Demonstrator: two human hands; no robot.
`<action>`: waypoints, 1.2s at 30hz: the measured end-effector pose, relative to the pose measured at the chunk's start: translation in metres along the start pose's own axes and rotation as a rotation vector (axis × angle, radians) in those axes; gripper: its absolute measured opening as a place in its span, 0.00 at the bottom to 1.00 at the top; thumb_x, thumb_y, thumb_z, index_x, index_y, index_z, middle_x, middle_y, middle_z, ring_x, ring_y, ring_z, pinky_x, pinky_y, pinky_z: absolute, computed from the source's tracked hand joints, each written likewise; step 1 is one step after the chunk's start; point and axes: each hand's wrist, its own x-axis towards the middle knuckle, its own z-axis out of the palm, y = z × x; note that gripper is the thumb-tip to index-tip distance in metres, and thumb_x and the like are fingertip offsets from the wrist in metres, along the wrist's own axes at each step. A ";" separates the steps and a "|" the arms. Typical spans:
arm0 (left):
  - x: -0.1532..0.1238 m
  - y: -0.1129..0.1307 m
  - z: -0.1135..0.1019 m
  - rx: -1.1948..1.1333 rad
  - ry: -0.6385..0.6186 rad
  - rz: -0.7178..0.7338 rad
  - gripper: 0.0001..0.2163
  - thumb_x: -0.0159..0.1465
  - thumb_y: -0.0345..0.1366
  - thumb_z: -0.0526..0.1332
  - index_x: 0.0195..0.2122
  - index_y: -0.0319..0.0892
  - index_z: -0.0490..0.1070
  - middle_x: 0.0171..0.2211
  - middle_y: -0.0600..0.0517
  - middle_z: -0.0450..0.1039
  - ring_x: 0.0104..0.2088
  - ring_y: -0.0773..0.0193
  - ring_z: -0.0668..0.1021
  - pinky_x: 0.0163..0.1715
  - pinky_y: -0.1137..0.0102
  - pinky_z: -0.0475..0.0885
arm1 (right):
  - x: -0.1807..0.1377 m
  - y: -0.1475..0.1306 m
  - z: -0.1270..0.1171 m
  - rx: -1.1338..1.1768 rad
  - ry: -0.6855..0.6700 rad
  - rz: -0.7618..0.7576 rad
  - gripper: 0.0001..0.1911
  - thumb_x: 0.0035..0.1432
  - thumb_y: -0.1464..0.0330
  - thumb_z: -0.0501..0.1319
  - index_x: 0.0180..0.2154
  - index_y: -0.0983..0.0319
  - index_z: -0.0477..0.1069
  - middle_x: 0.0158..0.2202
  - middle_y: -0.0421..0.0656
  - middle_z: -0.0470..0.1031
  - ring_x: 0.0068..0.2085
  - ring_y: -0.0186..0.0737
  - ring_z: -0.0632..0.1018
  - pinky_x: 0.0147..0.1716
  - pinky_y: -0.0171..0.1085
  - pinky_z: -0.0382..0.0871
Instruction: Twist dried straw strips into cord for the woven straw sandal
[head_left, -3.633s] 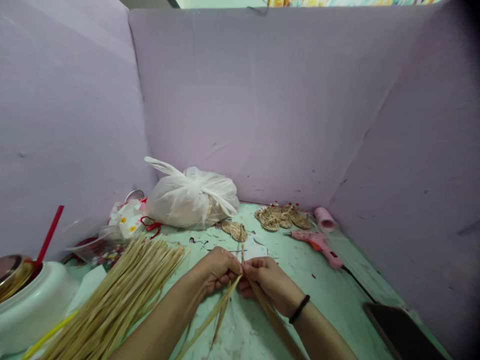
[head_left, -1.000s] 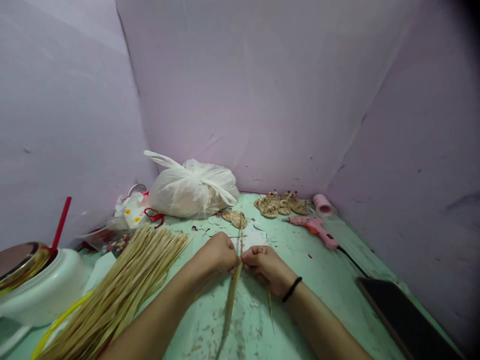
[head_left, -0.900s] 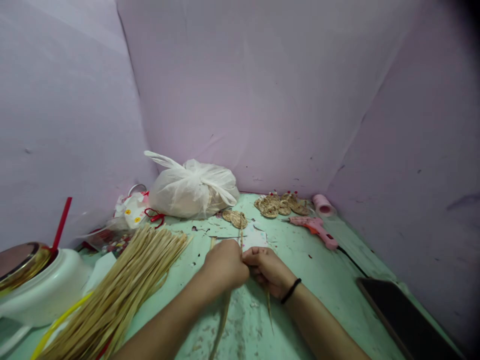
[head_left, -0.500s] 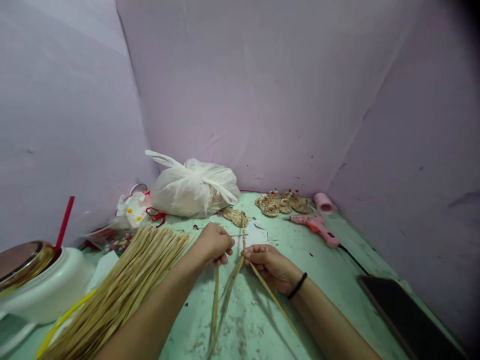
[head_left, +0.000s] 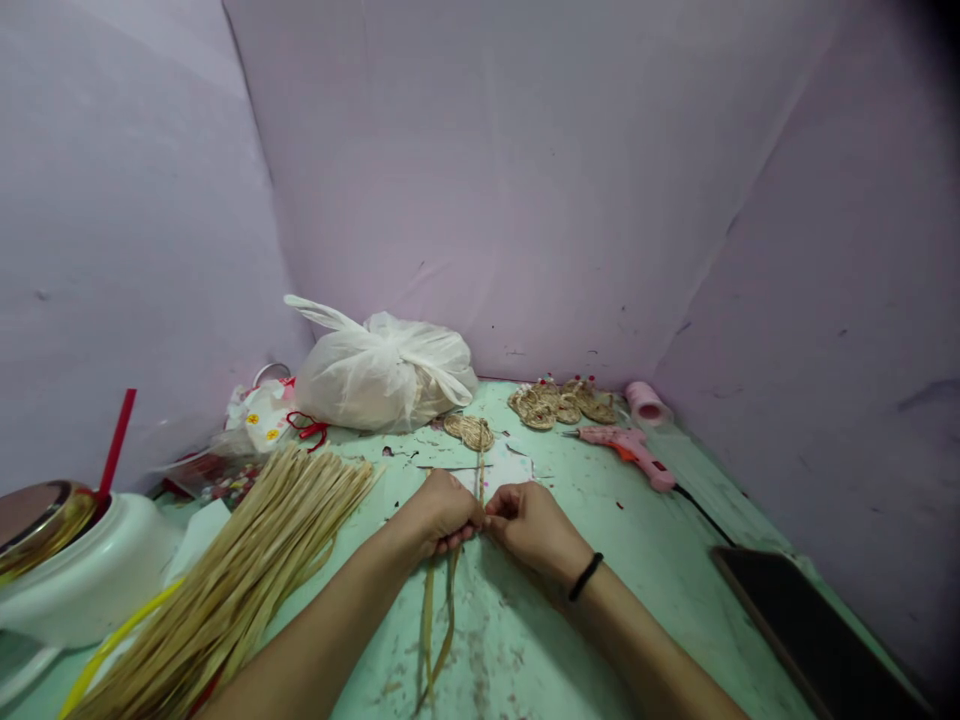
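My left hand (head_left: 450,510) and my right hand (head_left: 529,520) meet over the table, fingertips pinched together on a thin straw braid (head_left: 481,475). The braid runs away from me to a coiled straw piece (head_left: 469,431) lying on the table. Loose straw strands (head_left: 441,620) hang from under my left hand toward me. Both hands are closed; the exact spot where the fingers grip is partly hidden. A large bundle of dry straw strips (head_left: 247,570) lies beside my left forearm.
A knotted white plastic bag (head_left: 382,375) sits at the back. Several coiled straw pieces (head_left: 559,403), a pink spool (head_left: 647,402) and a pink glue gun (head_left: 630,452) lie right of it. A dark phone-like slab (head_left: 802,620) is at right, a white pot (head_left: 127,560) at left.
My left hand has moved right and slightly down to meet my right hand at the braid. The strand that stretched out under my right wrist no longer shows there.
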 end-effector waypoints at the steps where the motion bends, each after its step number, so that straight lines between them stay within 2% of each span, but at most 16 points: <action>1: -0.001 0.001 0.001 0.002 0.009 0.010 0.09 0.42 0.27 0.54 0.08 0.39 0.57 0.04 0.57 0.52 0.06 0.74 0.55 0.08 0.76 0.49 | -0.002 -0.003 -0.001 -0.111 0.037 -0.014 0.03 0.37 0.75 0.57 0.17 0.64 0.69 0.17 0.41 0.69 0.20 0.31 0.65 0.21 0.31 0.53; 3: -0.003 0.002 0.003 0.006 0.021 0.017 0.09 0.42 0.28 0.54 0.07 0.39 0.57 0.04 0.57 0.51 0.06 0.74 0.55 0.08 0.76 0.49 | -0.007 -0.012 -0.005 -0.274 0.070 -0.001 0.05 0.38 0.73 0.58 0.17 0.64 0.71 0.16 0.42 0.69 0.20 0.32 0.65 0.20 0.32 0.52; 6: -0.003 0.002 0.003 -0.010 0.032 -0.023 0.10 0.42 0.28 0.54 0.07 0.38 0.57 0.03 0.57 0.51 0.06 0.74 0.55 0.08 0.76 0.48 | -0.017 -0.026 -0.007 -0.369 0.038 0.033 0.06 0.38 0.72 0.58 0.15 0.64 0.72 0.14 0.42 0.67 0.19 0.31 0.63 0.19 0.32 0.50; 8: -0.002 0.001 0.002 -0.045 0.029 -0.028 0.09 0.42 0.29 0.53 0.07 0.38 0.58 0.04 0.56 0.52 0.06 0.74 0.55 0.08 0.76 0.48 | -0.022 -0.032 -0.004 -0.400 0.025 0.006 0.07 0.39 0.72 0.57 0.16 0.64 0.73 0.14 0.43 0.68 0.18 0.31 0.63 0.19 0.32 0.50; 11: -0.001 -0.002 -0.002 -0.088 -0.016 0.062 0.07 0.41 0.27 0.53 0.08 0.37 0.60 0.05 0.55 0.55 0.07 0.74 0.58 0.08 0.77 0.48 | -0.027 -0.035 0.001 -0.416 0.027 -0.085 0.09 0.40 0.74 0.55 0.18 0.63 0.74 0.16 0.43 0.71 0.19 0.32 0.65 0.20 0.32 0.51; 14: 0.000 -0.005 -0.008 -0.124 -0.074 0.152 0.04 0.40 0.27 0.54 0.11 0.37 0.62 0.06 0.57 0.56 0.08 0.75 0.57 0.08 0.77 0.47 | -0.024 -0.031 -0.001 -0.329 -0.063 -0.084 0.08 0.42 0.70 0.57 0.18 0.64 0.73 0.16 0.41 0.70 0.19 0.31 0.65 0.19 0.31 0.51; 15: 0.000 -0.005 -0.010 -0.141 -0.088 0.166 0.04 0.41 0.27 0.54 0.11 0.37 0.62 0.06 0.57 0.55 0.08 0.75 0.56 0.08 0.77 0.46 | -0.022 -0.029 -0.004 -0.280 -0.056 -0.063 0.08 0.42 0.67 0.58 0.18 0.64 0.72 0.16 0.41 0.70 0.19 0.31 0.65 0.19 0.30 0.51; 17: 0.001 -0.006 -0.014 -0.183 -0.112 0.183 0.04 0.41 0.29 0.56 0.12 0.38 0.61 0.06 0.58 0.55 0.07 0.76 0.55 0.08 0.78 0.45 | -0.016 -0.025 -0.010 -0.162 0.040 -0.027 0.10 0.44 0.65 0.58 0.20 0.64 0.71 0.17 0.40 0.69 0.20 0.31 0.66 0.19 0.30 0.53; 19: 0.002 -0.006 -0.015 -0.220 -0.137 0.184 0.04 0.41 0.30 0.57 0.13 0.38 0.62 0.08 0.58 0.57 0.08 0.77 0.55 0.08 0.78 0.44 | -0.011 -0.022 -0.013 0.003 0.101 0.028 0.09 0.46 0.66 0.56 0.20 0.65 0.68 0.18 0.40 0.68 0.20 0.30 0.66 0.19 0.29 0.54; 20: 0.003 -0.007 -0.015 -0.235 -0.149 0.186 0.04 0.41 0.30 0.57 0.14 0.37 0.63 0.09 0.58 0.58 0.08 0.77 0.55 0.08 0.78 0.44 | -0.010 -0.022 -0.013 0.110 0.066 0.073 0.09 0.47 0.68 0.55 0.20 0.65 0.67 0.17 0.40 0.67 0.19 0.29 0.65 0.19 0.29 0.55; 23: 0.007 -0.010 -0.013 -0.233 -0.177 0.192 0.02 0.41 0.29 0.56 0.15 0.37 0.64 0.09 0.58 0.59 0.08 0.77 0.56 0.09 0.78 0.45 | -0.009 -0.022 -0.009 0.371 -0.149 0.243 0.08 0.47 0.71 0.53 0.19 0.64 0.63 0.13 0.37 0.62 0.15 0.27 0.62 0.15 0.28 0.52; 25: 0.008 -0.012 -0.012 -0.198 -0.181 0.200 0.01 0.40 0.29 0.56 0.15 0.37 0.64 0.09 0.58 0.58 0.08 0.76 0.56 0.09 0.78 0.46 | -0.009 -0.023 -0.006 0.388 -0.164 0.287 0.07 0.44 0.74 0.54 0.17 0.64 0.61 0.10 0.34 0.57 0.13 0.24 0.57 0.13 0.27 0.46; 27: 0.008 -0.013 -0.012 -0.145 -0.188 0.207 0.02 0.41 0.29 0.56 0.16 0.37 0.65 0.10 0.57 0.59 0.08 0.76 0.56 0.09 0.77 0.47 | -0.009 -0.021 -0.004 0.350 -0.111 0.287 0.06 0.40 0.76 0.55 0.16 0.64 0.60 0.09 0.31 0.53 0.12 0.22 0.52 0.13 0.28 0.41; 31: 0.002 -0.009 -0.018 0.101 -0.087 0.199 0.04 0.42 0.31 0.56 0.15 0.37 0.66 0.10 0.55 0.60 0.10 0.75 0.56 0.11 0.76 0.50 | -0.007 -0.014 -0.003 0.421 -0.144 0.289 0.07 0.38 0.75 0.55 0.14 0.63 0.58 0.09 0.31 0.52 0.12 0.22 0.49 0.13 0.29 0.36; 34: -0.013 -0.003 -0.015 0.396 0.096 0.217 0.04 0.43 0.32 0.57 0.16 0.37 0.68 0.13 0.51 0.65 0.15 0.70 0.64 0.16 0.75 0.56 | -0.006 -0.010 0.000 0.519 -0.181 0.317 0.05 0.37 0.73 0.54 0.15 0.63 0.58 0.09 0.32 0.53 0.12 0.22 0.48 0.13 0.30 0.34; 36: -0.026 0.002 -0.004 0.560 0.235 0.255 0.05 0.45 0.33 0.57 0.19 0.38 0.70 0.19 0.48 0.69 0.22 0.63 0.71 0.20 0.74 0.59 | -0.007 -0.009 0.002 0.583 -0.165 0.343 0.03 0.35 0.73 0.54 0.16 0.63 0.59 0.09 0.32 0.52 0.12 0.23 0.48 0.13 0.30 0.33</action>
